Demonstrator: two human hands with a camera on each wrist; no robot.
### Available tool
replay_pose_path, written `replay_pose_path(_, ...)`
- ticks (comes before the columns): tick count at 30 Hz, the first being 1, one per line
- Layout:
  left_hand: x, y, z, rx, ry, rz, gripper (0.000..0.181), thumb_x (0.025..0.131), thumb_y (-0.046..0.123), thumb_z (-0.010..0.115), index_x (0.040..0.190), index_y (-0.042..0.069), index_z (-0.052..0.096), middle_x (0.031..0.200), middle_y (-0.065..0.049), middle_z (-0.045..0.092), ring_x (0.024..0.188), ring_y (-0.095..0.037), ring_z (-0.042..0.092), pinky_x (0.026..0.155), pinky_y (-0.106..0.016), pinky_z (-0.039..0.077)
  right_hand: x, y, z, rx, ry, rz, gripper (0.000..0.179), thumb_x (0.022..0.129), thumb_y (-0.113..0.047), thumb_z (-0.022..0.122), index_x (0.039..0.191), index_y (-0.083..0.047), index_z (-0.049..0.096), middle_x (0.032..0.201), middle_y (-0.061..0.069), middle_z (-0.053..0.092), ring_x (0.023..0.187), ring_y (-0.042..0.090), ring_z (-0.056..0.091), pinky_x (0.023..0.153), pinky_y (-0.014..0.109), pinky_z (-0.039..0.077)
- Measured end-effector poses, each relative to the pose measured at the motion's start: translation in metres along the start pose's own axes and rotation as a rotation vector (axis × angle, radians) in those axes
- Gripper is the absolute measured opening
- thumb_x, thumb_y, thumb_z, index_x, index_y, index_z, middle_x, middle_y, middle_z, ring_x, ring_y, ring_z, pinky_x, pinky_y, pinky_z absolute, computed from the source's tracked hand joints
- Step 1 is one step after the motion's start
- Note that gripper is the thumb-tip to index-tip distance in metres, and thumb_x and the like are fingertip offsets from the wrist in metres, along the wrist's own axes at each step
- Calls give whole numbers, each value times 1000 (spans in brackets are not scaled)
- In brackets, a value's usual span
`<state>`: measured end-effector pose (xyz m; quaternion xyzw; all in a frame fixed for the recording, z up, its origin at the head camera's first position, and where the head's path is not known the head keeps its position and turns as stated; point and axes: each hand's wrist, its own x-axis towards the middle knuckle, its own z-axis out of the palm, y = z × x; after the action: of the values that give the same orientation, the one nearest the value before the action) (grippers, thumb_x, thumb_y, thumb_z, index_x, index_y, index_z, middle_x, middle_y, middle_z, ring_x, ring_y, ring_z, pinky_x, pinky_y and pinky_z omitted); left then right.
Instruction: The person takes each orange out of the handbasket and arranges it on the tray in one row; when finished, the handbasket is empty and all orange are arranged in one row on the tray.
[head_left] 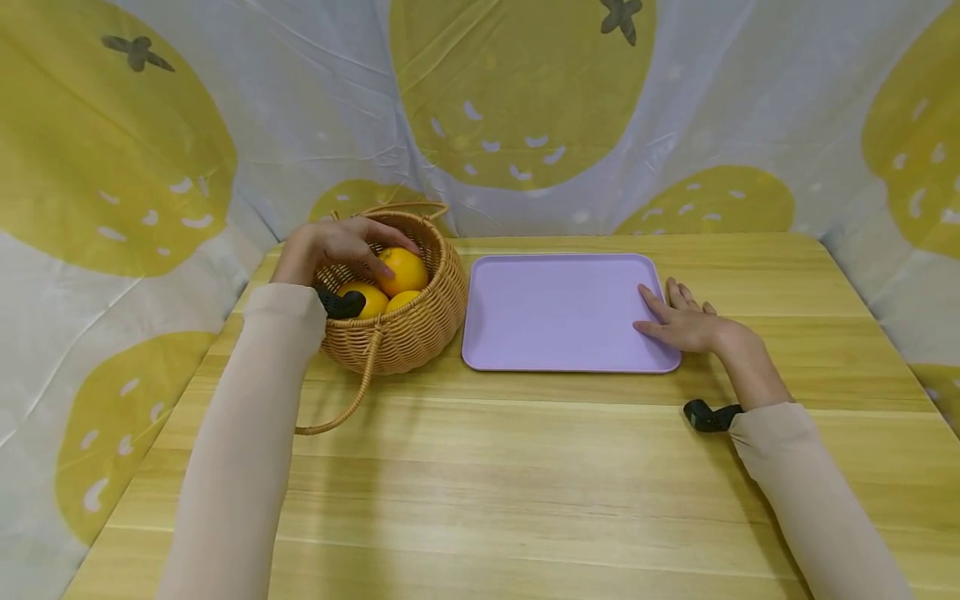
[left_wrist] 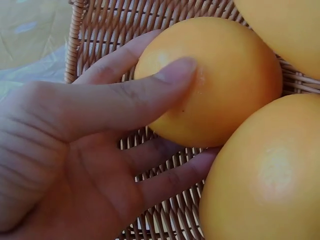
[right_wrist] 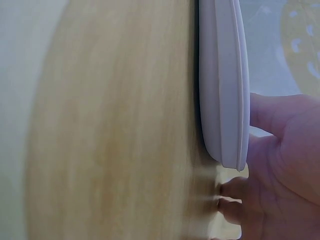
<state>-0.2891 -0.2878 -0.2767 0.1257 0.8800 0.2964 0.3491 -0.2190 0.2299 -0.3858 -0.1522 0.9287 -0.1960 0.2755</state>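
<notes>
My left hand (head_left: 351, 245) reaches into a round wicker basket (head_left: 420, 337) and grips an orange (head_left: 405, 273). In the left wrist view the thumb presses on the near face of that orange (left_wrist: 225, 85), and fingers curl round its far side. Two more oranges, one of them lower right (left_wrist: 270, 170), lie beside it in the basket. A flat lilac tray (head_left: 555, 312) lies right of the basket. My right hand (head_left: 686, 323) rests over its right edge with fingers spread and straight; some fingertips extend past the tray, down by the table in the right wrist view.
The basket tilts towards me, one handle (head_left: 367, 383) hanging down to the table, the other (head_left: 405, 205) at the back. A wooden table (head_left: 525, 483) carries everything. A fruit-patterned cloth (head_left: 322, 100) hangs behind and at both sides. Black wrist devices (head_left: 708, 416) sit at both cuffs.
</notes>
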Motion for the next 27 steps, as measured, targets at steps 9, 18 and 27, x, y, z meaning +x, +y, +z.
replay_pose_path(9,4,-2,-1,41,-32,57,64,94,14,75,154,20,51,157,-9,45,131,-28,46,106,-38,40,-2,-1,0,7,7,-8,80,111,-48,37,165,-6,-4,162,38,-25,152,55,-23,117,76,-12)
replay_pose_path(18,3,-9,1,-6,-52,69,57,100,14,69,153,13,48,147,-17,48,117,-25,54,95,-31,51,2,3,2,28,15,-10,84,109,-55,38,166,-10,-4,163,35,-26,153,52,-24,117,75,-13)
replay_pose_path(27,1,-9,2,-81,-96,46,52,103,13,64,152,12,47,143,-17,49,114,-23,57,96,-34,54,7,14,6,40,24,-26,92,103,-70,35,167,-18,-6,164,32,-28,154,49,-25,118,74,-13)
